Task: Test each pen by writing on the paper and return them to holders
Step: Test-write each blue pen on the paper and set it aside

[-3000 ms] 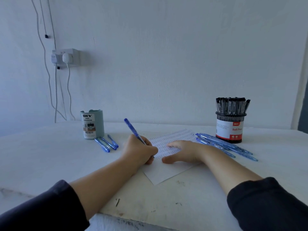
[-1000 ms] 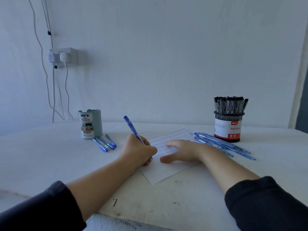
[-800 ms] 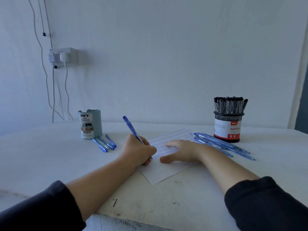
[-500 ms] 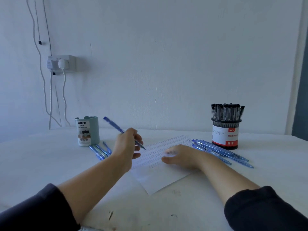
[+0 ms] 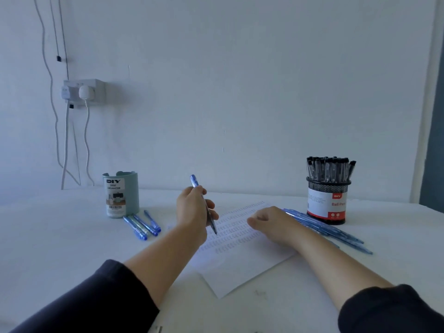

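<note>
My left hand (image 5: 193, 210) grips a blue pen (image 5: 195, 182), raised off the white paper (image 5: 242, 265) with its tip pointing down above the rows of blue marks. On the sheet's right part rests my right hand (image 5: 272, 223), fingers loosely bent. A teal holder (image 5: 121, 194) stands at the left with three blue pens (image 5: 144, 224) lying beside it. At the right, a black mesh holder (image 5: 328, 204) is full of black pens, and several blue pens (image 5: 336, 233) lie in front of it.
The white table (image 5: 60, 236) meets a white wall at the back. A wall socket (image 5: 83, 91) with plugs and hanging cables sits at the upper left. The table's near edge runs under my forearms.
My left hand stopped writing and lifted the blue pen off the paper, moving up and slightly left. My right hand stays on the sheet. The view tilted upward.
</note>
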